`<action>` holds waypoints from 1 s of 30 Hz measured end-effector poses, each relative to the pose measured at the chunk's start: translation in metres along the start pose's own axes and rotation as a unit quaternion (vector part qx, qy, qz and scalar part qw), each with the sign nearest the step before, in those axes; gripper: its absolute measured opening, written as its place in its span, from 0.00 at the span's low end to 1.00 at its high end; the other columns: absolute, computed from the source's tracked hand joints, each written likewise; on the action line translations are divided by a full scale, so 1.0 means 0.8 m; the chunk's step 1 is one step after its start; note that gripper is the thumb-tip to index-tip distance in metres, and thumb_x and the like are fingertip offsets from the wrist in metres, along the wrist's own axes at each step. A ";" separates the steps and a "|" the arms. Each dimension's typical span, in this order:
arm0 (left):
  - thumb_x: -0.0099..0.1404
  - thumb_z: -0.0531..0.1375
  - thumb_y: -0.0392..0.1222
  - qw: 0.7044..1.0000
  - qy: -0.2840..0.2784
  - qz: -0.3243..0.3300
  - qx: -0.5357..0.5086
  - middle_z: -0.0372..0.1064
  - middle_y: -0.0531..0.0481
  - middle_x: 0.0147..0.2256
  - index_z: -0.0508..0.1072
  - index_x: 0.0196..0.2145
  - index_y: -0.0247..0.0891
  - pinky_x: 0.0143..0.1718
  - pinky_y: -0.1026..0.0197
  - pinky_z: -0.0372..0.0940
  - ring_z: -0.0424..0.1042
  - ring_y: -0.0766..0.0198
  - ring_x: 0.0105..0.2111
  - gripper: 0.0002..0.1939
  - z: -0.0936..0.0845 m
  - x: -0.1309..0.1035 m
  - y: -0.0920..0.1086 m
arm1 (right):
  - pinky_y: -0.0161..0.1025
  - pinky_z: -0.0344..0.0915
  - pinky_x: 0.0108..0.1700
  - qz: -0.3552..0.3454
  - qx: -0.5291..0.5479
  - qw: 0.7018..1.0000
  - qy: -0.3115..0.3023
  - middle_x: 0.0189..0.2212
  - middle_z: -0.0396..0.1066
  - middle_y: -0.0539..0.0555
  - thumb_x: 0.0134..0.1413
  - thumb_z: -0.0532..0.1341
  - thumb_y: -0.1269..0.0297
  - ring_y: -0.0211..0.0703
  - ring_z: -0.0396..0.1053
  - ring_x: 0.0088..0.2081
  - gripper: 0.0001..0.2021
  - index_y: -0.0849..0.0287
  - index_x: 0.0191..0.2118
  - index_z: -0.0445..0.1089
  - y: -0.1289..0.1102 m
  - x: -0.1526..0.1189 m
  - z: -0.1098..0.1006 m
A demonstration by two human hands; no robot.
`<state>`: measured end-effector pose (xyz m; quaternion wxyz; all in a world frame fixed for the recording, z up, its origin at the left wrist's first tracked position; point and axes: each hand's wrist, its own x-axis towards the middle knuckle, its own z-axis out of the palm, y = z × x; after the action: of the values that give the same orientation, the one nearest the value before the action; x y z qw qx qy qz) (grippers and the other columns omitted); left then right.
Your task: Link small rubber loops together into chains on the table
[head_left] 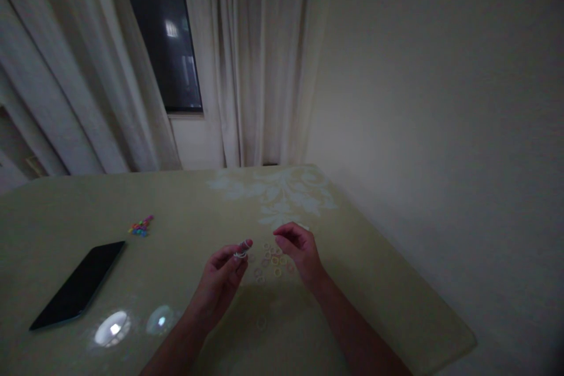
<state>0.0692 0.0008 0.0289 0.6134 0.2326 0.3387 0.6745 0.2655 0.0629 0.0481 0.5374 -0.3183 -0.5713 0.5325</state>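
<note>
My left hand (221,282) is closed, the thumb pressed near pale elastic rings (240,255). The rings loop around a short reddish tip, either a finger or a small stick; I cannot tell which. To its right, my right hand (304,252) hovers over the table with thumb and index finger drawn together in a pinch. Whatever may be between those fingertips is too small to make out. Small loose elastic rings (275,260) in white, pink and yellow lie scattered between and below the hands. One pale ring (261,323) lies apart, nearer to me.
A black tablet (81,285) lies on the left of the pale table (185,205). Beyond it sits a little heap of brightly coloured pieces (141,227). The wall (440,129) borders the table's right side; curtains (247,70) hang at the back.
</note>
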 end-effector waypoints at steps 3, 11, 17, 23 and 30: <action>0.43 0.81 0.45 0.999 0.001 0.013 0.045 0.84 0.43 0.43 0.85 0.30 0.41 0.39 0.68 0.74 0.81 0.63 0.38 0.16 0.001 0.000 -0.006 | 0.37 0.62 0.32 -0.033 -0.039 0.997 -0.050 0.27 0.70 0.50 0.51 0.73 0.57 0.39 0.64 0.29 0.11 0.56 0.37 0.78 -0.001 -0.011 0.012; 0.45 0.80 0.47 0.993 -0.027 0.033 0.106 0.84 0.39 0.40 0.87 0.32 0.40 0.47 0.54 0.75 0.82 0.50 0.43 0.16 0.008 -0.005 -0.011 | 0.37 0.63 0.30 -0.140 -0.126 0.980 -0.066 0.28 0.71 0.50 0.50 0.75 0.59 0.38 0.64 0.27 0.10 0.55 0.36 0.80 -0.008 -0.027 0.031; 0.46 0.79 0.48 0.991 -0.024 0.037 0.125 0.84 0.39 0.41 0.87 0.32 0.40 0.49 0.51 0.74 0.82 0.48 0.43 0.16 0.009 -0.004 -0.011 | 0.38 0.64 0.32 -0.153 -0.152 0.973 -0.080 0.27 0.71 0.51 0.57 0.71 0.56 0.40 0.65 0.28 0.07 0.54 0.35 0.80 -0.004 -0.027 0.032; 0.52 0.76 0.49 0.984 -0.037 0.050 0.168 0.83 0.39 0.45 0.86 0.38 0.40 0.45 0.56 0.74 0.81 0.53 0.43 0.17 0.005 -0.003 -0.004 | 0.38 0.62 0.32 -0.135 -0.147 0.979 -0.051 0.27 0.67 0.49 0.58 0.68 0.59 0.39 0.64 0.28 0.06 0.55 0.33 0.77 -0.005 -0.023 0.025; 0.50 0.77 0.49 0.971 0.042 0.121 0.200 0.81 0.47 0.34 0.81 0.32 0.38 0.34 0.65 0.72 0.76 0.63 0.32 0.17 0.002 0.003 0.005 | 0.37 0.60 0.31 -0.070 -0.131 0.989 0.012 0.25 0.66 0.49 0.56 0.68 0.58 0.38 0.61 0.27 0.10 0.58 0.31 0.73 -0.001 -0.009 0.012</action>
<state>0.0672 0.0035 0.0330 0.4535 0.3614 0.4619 0.6711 0.2581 0.0533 0.0479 0.5333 -0.3517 -0.6509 0.4102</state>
